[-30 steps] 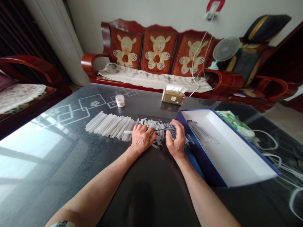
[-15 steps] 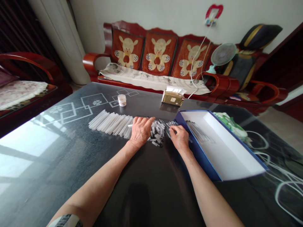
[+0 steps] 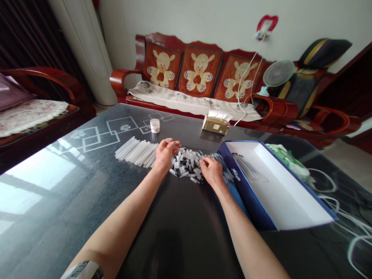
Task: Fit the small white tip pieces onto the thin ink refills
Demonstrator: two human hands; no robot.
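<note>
My left hand point(image 3: 164, 155) pinches a translucent white pen barrel point(image 3: 175, 146), which points right over a heap of small white and black pen caps point(image 3: 186, 164). To its left, many similar pen barrels point(image 3: 136, 152) lie side by side on the table. My right hand point(image 3: 212, 169) is closed at the heap's right edge, its fingertips together on a thin pen refill, mostly hidden by the fingers. Dark, slim pen refills point(image 3: 221, 159) lie just beyond that hand, against a blue box point(image 3: 252, 193). Inside the box rests a row of assembled-looking pens point(image 3: 247, 166).
Toward the back of the dark table point(image 3: 139, 240) stand a small white tub point(image 3: 155, 126) and a gold tissue box point(image 3: 216, 123). A green-and-white packet point(image 3: 286, 161) and white cables point(image 3: 345, 209) lie right of the blue box. Behind is a wooden sofa point(image 3: 122, 79).
My right hand has drawn left from the refills to the cap heap. My left hand has turned, bringing the barrel it holds into clearer view above the caps. The camera view has shifted slightly.
</note>
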